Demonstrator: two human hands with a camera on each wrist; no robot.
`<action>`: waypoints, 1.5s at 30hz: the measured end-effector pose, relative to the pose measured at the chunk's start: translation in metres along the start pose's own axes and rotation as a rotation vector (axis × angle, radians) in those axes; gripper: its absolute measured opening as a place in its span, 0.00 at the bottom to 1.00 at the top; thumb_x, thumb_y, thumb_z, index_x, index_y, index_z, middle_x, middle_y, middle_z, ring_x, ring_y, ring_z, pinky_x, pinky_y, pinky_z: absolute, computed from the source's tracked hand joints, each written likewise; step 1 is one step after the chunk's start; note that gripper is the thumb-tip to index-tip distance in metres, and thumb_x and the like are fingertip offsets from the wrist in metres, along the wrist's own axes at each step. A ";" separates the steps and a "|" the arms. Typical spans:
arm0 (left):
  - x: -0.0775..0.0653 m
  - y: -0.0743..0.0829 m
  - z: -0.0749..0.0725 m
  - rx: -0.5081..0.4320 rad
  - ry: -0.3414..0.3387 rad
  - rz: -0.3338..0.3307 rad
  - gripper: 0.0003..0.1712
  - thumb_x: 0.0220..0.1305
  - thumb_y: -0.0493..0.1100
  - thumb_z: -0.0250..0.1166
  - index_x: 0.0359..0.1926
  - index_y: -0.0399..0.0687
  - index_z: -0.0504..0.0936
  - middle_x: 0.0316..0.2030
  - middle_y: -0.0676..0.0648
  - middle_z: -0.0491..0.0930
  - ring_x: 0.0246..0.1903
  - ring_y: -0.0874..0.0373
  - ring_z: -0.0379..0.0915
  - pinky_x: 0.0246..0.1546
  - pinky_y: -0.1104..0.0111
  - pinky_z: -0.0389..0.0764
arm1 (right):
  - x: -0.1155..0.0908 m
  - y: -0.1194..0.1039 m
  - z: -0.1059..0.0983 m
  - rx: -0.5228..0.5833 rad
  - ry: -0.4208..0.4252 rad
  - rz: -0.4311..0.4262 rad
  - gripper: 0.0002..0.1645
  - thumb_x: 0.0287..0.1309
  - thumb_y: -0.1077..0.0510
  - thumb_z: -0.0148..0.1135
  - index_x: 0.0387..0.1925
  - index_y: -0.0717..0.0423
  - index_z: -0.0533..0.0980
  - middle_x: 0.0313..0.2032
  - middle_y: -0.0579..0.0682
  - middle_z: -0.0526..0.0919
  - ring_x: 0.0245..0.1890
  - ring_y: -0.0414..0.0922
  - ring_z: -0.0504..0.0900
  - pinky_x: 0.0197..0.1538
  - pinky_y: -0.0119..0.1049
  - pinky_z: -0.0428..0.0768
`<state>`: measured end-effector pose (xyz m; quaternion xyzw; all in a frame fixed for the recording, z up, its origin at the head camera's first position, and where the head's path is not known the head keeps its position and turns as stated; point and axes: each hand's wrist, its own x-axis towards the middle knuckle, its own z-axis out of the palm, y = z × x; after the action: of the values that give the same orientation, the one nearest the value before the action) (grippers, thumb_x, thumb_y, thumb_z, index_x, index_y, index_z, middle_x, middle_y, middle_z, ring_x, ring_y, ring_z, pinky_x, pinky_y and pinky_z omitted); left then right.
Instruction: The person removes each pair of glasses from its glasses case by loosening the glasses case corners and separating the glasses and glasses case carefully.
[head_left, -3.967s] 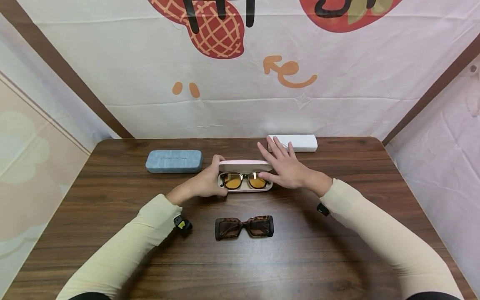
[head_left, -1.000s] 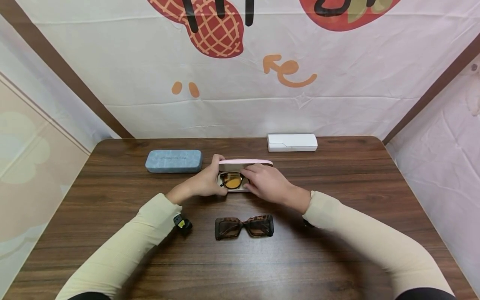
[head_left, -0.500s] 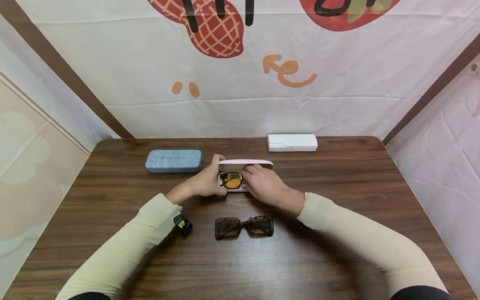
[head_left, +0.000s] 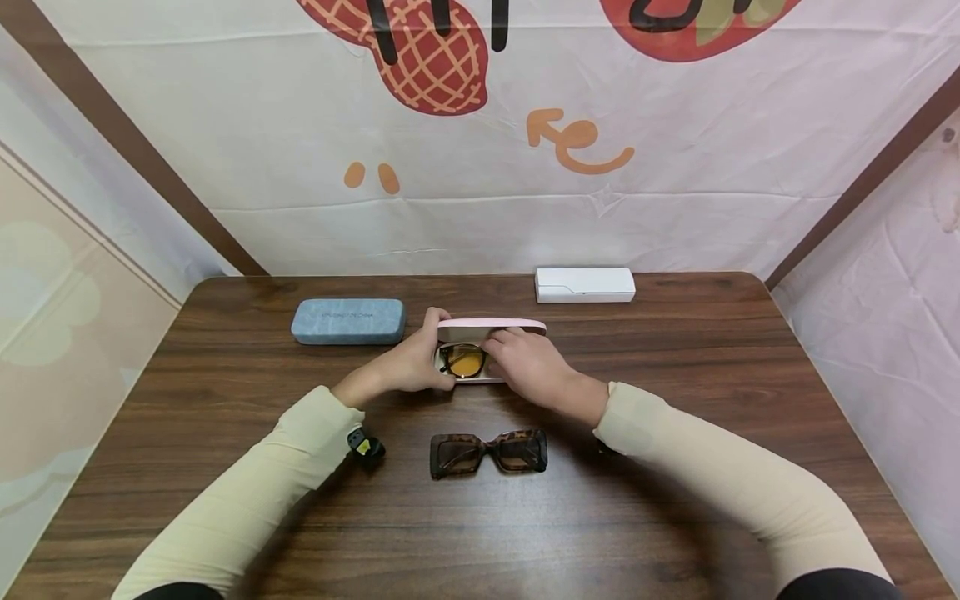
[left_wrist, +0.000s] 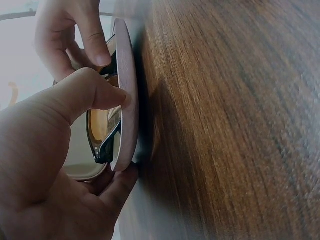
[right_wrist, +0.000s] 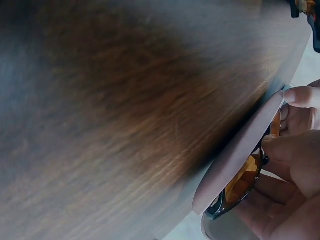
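A pink glasses case (head_left: 491, 323) stands open on the table in the head view, lid at the back. Inside lie dark-framed glasses with yellow lenses (head_left: 466, 361). My left hand (head_left: 405, 362) grips the case's left end, its thumb on the front edge in the left wrist view. My right hand (head_left: 536, 367) reaches into the case and pinches the glasses near the bridge; in the right wrist view the thumb (right_wrist: 277, 150) is in front and fingers are behind. That hand covers the right lens in the head view. Tortoiseshell sunglasses (head_left: 488, 449) lie in front of the case.
A blue glasses case (head_left: 348, 322), closed, lies to the left on the wooden table (head_left: 675, 333). Toward the back edge at the right is a closed white case (head_left: 585, 285). Printed cloth (head_left: 480, 225) hangs behind the table.
Four seconds ago my right hand was spread over the case's right side; it has since moved left and closed on the glasses. Over the last half second little differs. My left hand has kept its grip.
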<state>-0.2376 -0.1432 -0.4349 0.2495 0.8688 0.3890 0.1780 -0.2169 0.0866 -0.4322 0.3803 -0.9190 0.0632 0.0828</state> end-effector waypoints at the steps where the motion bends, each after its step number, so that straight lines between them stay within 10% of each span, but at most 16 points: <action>1: 0.000 0.000 0.000 -0.001 -0.001 0.001 0.50 0.54 0.31 0.72 0.66 0.37 0.46 0.61 0.29 0.66 0.57 0.41 0.70 0.58 0.52 0.70 | 0.000 0.000 0.000 0.003 0.002 0.002 0.12 0.67 0.59 0.66 0.50 0.57 0.83 0.48 0.51 0.85 0.51 0.50 0.82 0.52 0.43 0.81; 45: -0.002 0.000 -0.001 -0.015 -0.014 0.006 0.49 0.56 0.31 0.71 0.66 0.39 0.45 0.59 0.30 0.67 0.55 0.42 0.72 0.56 0.52 0.72 | 0.000 -0.005 -0.005 0.098 0.026 0.042 0.05 0.61 0.59 0.72 0.38 0.53 0.84 0.37 0.46 0.87 0.39 0.45 0.85 0.42 0.40 0.84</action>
<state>-0.2370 -0.1448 -0.4337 0.2538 0.8638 0.3942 0.1848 -0.2128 0.0841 -0.4270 0.3635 -0.9215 0.1147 0.0749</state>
